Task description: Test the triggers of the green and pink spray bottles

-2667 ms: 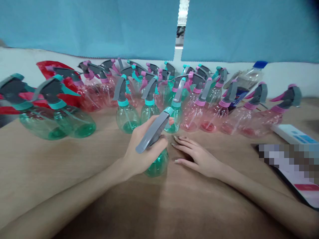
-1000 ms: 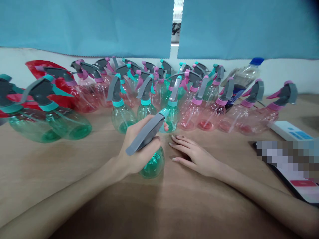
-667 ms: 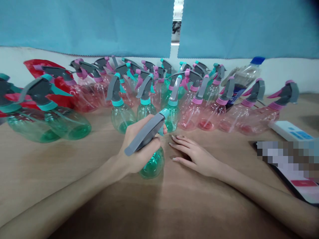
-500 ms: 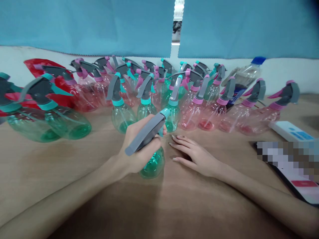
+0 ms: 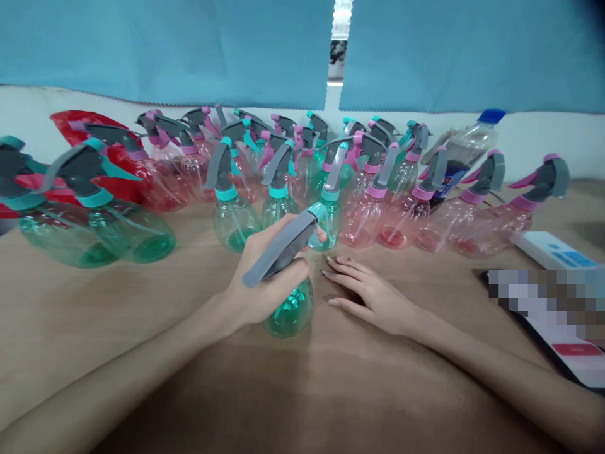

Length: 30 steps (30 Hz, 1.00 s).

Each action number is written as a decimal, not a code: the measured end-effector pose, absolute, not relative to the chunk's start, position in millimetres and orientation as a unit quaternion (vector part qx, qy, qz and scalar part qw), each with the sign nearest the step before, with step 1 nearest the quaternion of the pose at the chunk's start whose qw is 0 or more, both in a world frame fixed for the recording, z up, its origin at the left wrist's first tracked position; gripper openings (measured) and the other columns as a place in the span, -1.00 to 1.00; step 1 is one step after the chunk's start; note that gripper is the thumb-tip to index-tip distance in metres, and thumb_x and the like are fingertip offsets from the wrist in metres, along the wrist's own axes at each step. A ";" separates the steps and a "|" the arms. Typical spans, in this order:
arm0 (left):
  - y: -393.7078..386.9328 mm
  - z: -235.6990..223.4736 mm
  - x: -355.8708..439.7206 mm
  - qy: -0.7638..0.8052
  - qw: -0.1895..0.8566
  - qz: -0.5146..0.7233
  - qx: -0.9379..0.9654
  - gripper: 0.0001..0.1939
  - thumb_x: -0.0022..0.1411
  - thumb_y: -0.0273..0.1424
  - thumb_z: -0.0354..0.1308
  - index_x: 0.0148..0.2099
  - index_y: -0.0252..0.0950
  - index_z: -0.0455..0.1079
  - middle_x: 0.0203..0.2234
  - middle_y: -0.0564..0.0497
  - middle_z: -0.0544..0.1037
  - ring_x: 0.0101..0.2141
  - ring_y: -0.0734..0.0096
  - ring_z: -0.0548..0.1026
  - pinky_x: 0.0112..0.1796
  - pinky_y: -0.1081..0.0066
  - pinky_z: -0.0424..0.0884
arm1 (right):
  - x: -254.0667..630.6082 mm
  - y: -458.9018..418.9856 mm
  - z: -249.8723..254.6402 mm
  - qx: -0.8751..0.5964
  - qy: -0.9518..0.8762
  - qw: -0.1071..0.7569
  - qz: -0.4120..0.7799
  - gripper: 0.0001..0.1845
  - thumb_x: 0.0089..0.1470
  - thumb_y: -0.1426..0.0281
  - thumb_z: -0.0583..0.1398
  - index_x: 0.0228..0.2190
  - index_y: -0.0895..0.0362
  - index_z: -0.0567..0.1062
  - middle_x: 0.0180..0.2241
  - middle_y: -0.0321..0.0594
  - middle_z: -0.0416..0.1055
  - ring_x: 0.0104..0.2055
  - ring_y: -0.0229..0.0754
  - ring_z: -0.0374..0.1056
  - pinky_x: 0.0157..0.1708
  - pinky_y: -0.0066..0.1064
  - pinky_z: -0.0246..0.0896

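My left hand is wrapped round the neck and trigger head of a green spray bottle. The bottle has a grey lever and a turquoise nozzle, and its neck is hidden by my fingers. My right hand lies palm down on the wooden table, fingers stretched out, holding nothing. Just beyond my hands stand green spray bottles with turquoise collars, one of them behind my left hand. Pink spray bottles, such as one behind my right hand, continue the row.
More spray bottles fill the back, with two green ones at the left, the nearer one leaning. Behind them lies a red bag. A clear bottle with a blue cap, a white box and a phone are at the right.
The grey lever and nozzle of the held bottle have shifted slightly, and my left hand has moved a little with them. My right hand stays in place. The view has shifted slightly.
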<state>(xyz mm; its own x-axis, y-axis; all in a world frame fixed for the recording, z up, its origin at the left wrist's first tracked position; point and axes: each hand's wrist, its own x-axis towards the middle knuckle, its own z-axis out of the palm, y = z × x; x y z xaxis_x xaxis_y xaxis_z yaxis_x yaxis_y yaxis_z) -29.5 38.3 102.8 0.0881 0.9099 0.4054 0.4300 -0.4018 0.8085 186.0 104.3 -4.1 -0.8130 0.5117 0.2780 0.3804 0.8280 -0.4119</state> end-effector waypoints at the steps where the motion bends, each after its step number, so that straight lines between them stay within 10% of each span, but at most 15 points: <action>1: 38.0 102.9 -29.0 0.484 0.259 0.474 0.688 -0.53 -0.13 -0.47 0.09 -0.14 0.09 0.44 -0.48 0.09 0.48 -0.55 0.25 0.36 -0.51 0.26 0.33 | 186.0 104.2 -4.0 -0.239 -0.936 0.191 0.171 -0.45 0.21 0.11 0.08 0.18 0.03 0.30 0.24 -0.09 0.20 0.30 0.06 0.06 0.22 0.08 0.04; 13: 34.2 95.2 -25.2 0.476 0.264 0.510 0.666 -0.56 0.03 -0.54 0.06 -0.02 -0.16 0.41 -0.13 0.03 0.56 -0.19 0.29 0.51 -0.13 0.28 0.43 | 185.9 104.4 -3.8 -0.235 -0.937 0.197 0.169 -0.46 0.22 0.13 0.09 0.18 0.03 0.30 0.23 -0.09 0.21 0.29 0.05 0.06 0.22 0.08 0.04; 30: 35.1 99.5 -24.6 0.486 0.263 0.494 0.672 -0.50 -0.06 -0.47 0.11 -0.05 0.08 0.42 -0.33 0.12 0.57 -0.48 0.22 0.46 -0.42 0.23 0.38 | 186.1 104.4 -2.9 -0.240 -0.941 0.177 0.160 -0.44 0.23 0.10 0.06 0.17 0.07 0.31 0.23 -0.08 0.21 0.30 0.03 0.04 0.23 0.04 0.03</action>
<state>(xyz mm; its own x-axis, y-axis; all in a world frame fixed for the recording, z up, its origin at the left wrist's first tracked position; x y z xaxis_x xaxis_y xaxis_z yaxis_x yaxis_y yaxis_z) -24.6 35.1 99.5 0.0403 0.9121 0.4080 0.3925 -0.3899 0.8330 186.1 104.4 -2.9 -0.8221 0.5083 0.2565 0.3949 0.8336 -0.3862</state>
